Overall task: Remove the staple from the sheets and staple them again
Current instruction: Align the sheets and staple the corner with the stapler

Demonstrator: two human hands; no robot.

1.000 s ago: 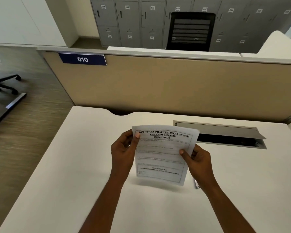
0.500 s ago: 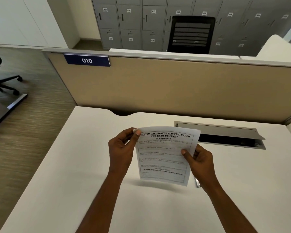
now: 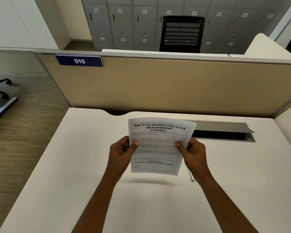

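Note:
I hold the printed sheets (image 3: 158, 148) upright above the white desk (image 3: 74, 165), text facing me. My left hand (image 3: 120, 154) grips the left edge, thumb on the front. My right hand (image 3: 193, 153) grips the right edge at about the same height, thumb on the front as well. No staple shows on the paper at this size. A small silvery tool (image 3: 192, 177) lies on the desk just under my right wrist, mostly hidden; I cannot tell what it is.
An open cable tray with a raised grey lid (image 3: 225, 130) sits at the back right of the desk. A tan partition (image 3: 175, 88) with a blue "010" sign (image 3: 79, 61) closes the far edge. Floor drops off to the left.
My left hand slid down the left edge from the top corner to mid-height. The right hand moved up a little. The sheets rose slightly and stay upright.

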